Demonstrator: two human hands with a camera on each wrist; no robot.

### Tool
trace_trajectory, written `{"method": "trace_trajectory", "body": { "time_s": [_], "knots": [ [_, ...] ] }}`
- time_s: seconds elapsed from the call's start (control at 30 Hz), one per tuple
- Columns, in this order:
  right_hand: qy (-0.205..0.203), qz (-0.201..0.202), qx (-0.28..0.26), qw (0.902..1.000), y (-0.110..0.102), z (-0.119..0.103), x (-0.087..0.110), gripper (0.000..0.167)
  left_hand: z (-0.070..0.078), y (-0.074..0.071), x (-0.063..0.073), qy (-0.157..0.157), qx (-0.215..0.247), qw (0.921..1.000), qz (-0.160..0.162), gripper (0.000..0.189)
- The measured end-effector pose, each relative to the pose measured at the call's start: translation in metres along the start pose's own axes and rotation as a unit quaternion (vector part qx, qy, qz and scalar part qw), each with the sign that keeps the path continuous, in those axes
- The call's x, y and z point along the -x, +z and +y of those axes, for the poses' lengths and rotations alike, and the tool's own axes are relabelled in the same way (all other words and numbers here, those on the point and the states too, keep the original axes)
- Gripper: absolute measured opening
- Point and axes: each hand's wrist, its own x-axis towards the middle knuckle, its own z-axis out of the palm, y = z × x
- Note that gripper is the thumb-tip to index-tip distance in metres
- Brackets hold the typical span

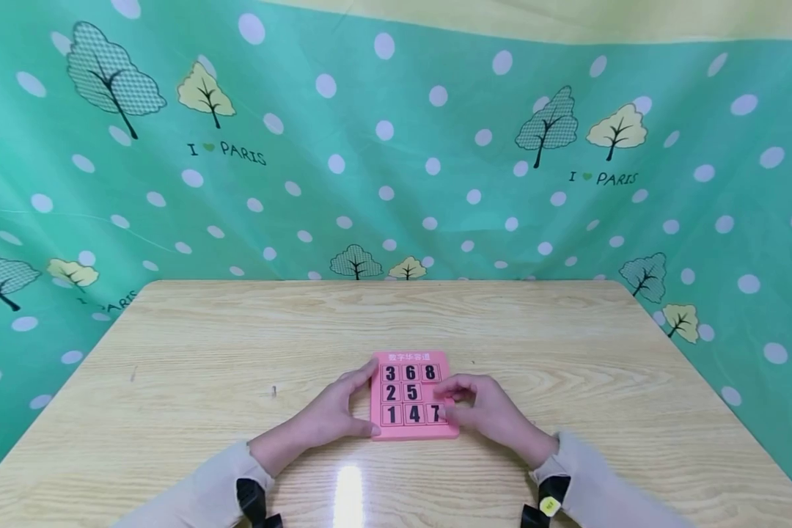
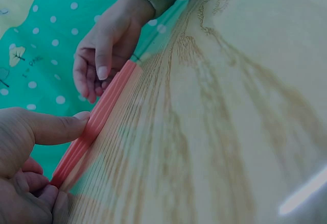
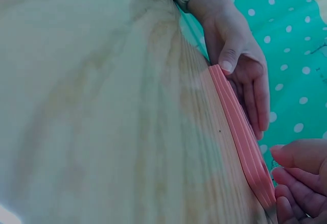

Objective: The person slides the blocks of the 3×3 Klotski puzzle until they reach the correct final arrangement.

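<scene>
A pink sliding number puzzle (image 1: 414,434) lies flat on the table, its tiles reading 3 6 8, then 2 5, then 1 4 7 from far row to near row. A gap shows at the right of the middle row. My left hand (image 1: 330,411) holds the frame's left side, thumb at the near corner and fingers toward the far one. Over the right side is my right hand (image 1: 488,411), thumb at the 7 tile (image 1: 435,413) and index fingertip by the gap. In the right wrist view its fingers (image 3: 301,183) are loosely bent beside the frame.
The light wood table (image 1: 237,330) extends around the puzzle, with a bright light reflection (image 1: 348,495) near its front edge. A green dotted cloth (image 1: 383,183) with printed trees hangs behind and at both sides. Black straps (image 1: 254,502) circle both wrists over pale sleeves.
</scene>
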Motion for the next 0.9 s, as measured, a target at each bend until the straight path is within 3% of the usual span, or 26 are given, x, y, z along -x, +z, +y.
{"method": "trace_trajectory", "body": {
  "time_s": [0.37,0.9],
  "knots": [
    [-0.044,-0.015,0.019,0.9987,0.0039,-0.0006,0.0080,0.024,-0.0006,-0.0001,0.0007,0.000,-0.006,1.0000,0.002,0.101],
    [-0.059,-0.005,0.048,0.9971,0.0038,0.0030,0.0013,0.026,-0.0031,0.0009,0.0006,0.001,-0.005,1.0000,-0.001,0.100]
  ]
}}
